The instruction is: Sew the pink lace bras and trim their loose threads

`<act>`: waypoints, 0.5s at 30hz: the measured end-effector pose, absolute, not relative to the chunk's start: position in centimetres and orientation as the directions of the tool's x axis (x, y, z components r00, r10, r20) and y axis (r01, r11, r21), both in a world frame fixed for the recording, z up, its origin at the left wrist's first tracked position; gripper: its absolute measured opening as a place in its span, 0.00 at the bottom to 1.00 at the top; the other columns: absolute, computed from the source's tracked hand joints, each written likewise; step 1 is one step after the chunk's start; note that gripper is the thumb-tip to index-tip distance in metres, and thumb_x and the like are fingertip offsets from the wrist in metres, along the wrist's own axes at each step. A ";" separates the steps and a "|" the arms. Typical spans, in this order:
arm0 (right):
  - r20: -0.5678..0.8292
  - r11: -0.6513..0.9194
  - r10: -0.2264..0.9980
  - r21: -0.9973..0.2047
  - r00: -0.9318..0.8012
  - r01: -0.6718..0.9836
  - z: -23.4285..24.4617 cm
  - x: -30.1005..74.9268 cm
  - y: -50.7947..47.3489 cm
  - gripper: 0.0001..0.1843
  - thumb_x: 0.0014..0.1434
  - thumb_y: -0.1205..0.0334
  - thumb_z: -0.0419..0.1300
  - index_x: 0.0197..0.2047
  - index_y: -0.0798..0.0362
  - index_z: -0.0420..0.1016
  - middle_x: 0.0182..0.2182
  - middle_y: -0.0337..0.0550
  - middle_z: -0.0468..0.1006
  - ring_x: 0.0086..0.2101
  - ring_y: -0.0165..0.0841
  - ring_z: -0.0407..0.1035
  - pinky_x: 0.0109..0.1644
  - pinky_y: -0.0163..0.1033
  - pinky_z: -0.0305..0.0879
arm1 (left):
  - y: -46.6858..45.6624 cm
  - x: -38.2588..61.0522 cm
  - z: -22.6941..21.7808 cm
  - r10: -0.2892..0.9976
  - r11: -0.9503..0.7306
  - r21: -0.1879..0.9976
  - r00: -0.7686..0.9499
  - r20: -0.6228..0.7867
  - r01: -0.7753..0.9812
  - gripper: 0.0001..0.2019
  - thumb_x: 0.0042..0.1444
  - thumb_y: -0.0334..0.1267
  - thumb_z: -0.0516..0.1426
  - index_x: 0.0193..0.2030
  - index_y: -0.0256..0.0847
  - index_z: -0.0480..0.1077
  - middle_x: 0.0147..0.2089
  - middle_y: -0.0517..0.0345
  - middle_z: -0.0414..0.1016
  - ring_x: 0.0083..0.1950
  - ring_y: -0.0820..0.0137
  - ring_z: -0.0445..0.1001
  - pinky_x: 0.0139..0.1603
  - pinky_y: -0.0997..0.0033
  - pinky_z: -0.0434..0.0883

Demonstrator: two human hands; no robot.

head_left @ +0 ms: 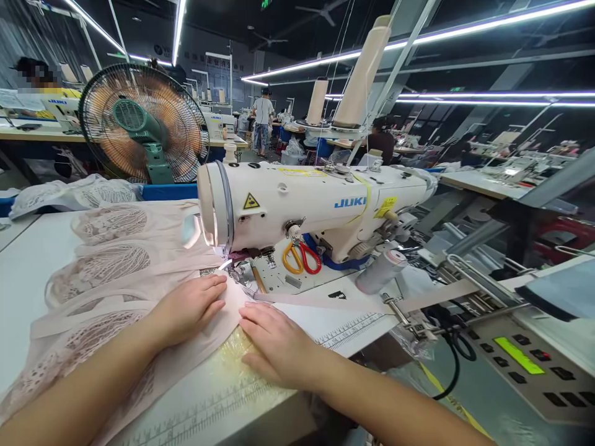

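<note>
My left hand lies flat on pale pink lace fabric, its fingers stretched toward the needle area of a white sewing machine. To the right of it, my right hand rests with its fingertips on the fabric's edge and its thumb apart, over a yellowish taped patch of the table. A pale elastic band runs from the needle area to a metal guide at the right. The presser foot is partly hidden by the machine head and fabric.
Scissors with yellow and red handles lie on the machine bed. A grey thread cone is on the table's right side. A large fan stands behind. At the lower right is a control panel; thread cones rise behind the machine.
</note>
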State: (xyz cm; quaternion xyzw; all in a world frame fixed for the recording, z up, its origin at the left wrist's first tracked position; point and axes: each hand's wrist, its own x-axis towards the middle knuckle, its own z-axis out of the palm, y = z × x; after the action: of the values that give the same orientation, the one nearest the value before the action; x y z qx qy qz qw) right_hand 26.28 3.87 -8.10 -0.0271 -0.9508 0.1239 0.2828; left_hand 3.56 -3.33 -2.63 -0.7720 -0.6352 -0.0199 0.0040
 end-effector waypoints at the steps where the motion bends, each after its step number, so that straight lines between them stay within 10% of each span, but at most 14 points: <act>1: 0.532 0.967 0.123 -0.256 -0.838 -0.021 -8.1 26.3 3.9 0.24 0.61 0.53 0.52 0.52 0.64 0.68 0.54 0.54 0.69 0.56 0.41 0.60 0.64 0.46 0.55 | -3.3 3.6 -2.6 0.980 -0.198 0.017 0.197 0.034 0.980 0.21 0.64 0.42 0.43 0.55 0.34 0.68 0.60 0.46 0.68 0.61 0.60 0.65 0.60 0.57 0.65; 15: 0.529 0.957 0.132 -0.290 -0.838 -0.032 -8.1 26.2 4.0 0.19 0.60 0.54 0.52 0.45 0.61 0.71 0.50 0.53 0.71 0.54 0.39 0.61 0.63 0.46 0.56 | -3.0 3.8 -2.1 0.975 -0.221 -0.008 0.221 0.029 0.975 0.21 0.62 0.45 0.47 0.54 0.34 0.67 0.58 0.42 0.69 0.57 0.55 0.67 0.55 0.52 0.68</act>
State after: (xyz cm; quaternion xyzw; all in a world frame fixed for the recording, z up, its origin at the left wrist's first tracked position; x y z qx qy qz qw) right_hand 26.20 3.98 -8.08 -0.0264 -0.9476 0.1450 0.2833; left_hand 3.80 -2.96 -2.09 -0.7814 -0.6239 -0.0088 0.0123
